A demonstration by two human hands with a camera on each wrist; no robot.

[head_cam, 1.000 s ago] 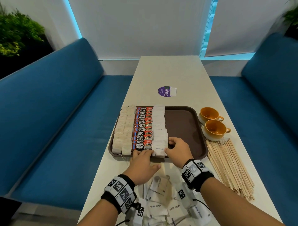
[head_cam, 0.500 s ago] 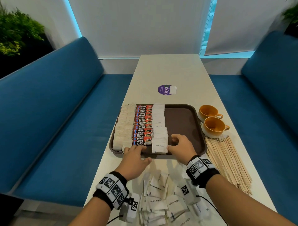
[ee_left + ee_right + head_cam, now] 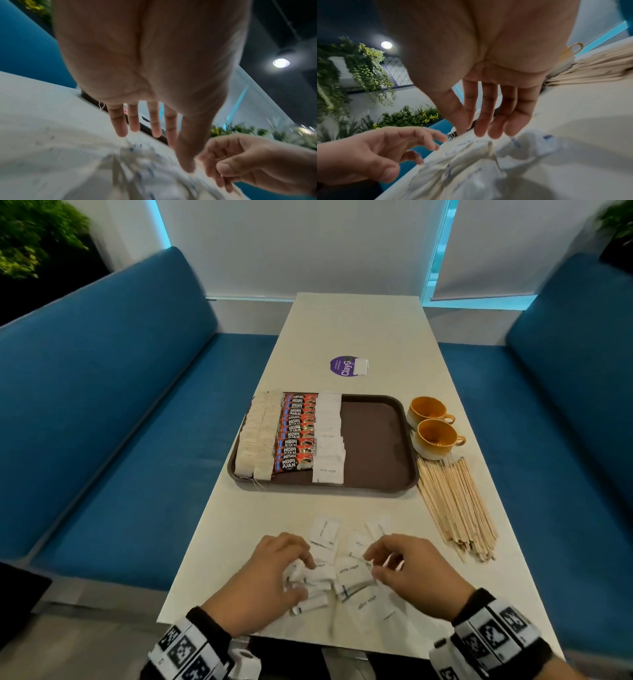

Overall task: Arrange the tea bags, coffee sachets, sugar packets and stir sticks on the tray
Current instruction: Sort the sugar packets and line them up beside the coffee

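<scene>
1. While both hands hover over the loose sugar packets at the near end of the table, I see my left hand with its fingers spread and fairly straight, holding nothing.
2. My right hand has its fingers loosely extended over the same pile; whether they touch a packet I cannot tell.
3. Beyond the pile sits the tray, well apart from both hands.
4. Across the tray's left part run rows of tea bags, coffee sachets and sugar packets.
5. Just right of the tray lie the stir sticks and two cups.
</scene>
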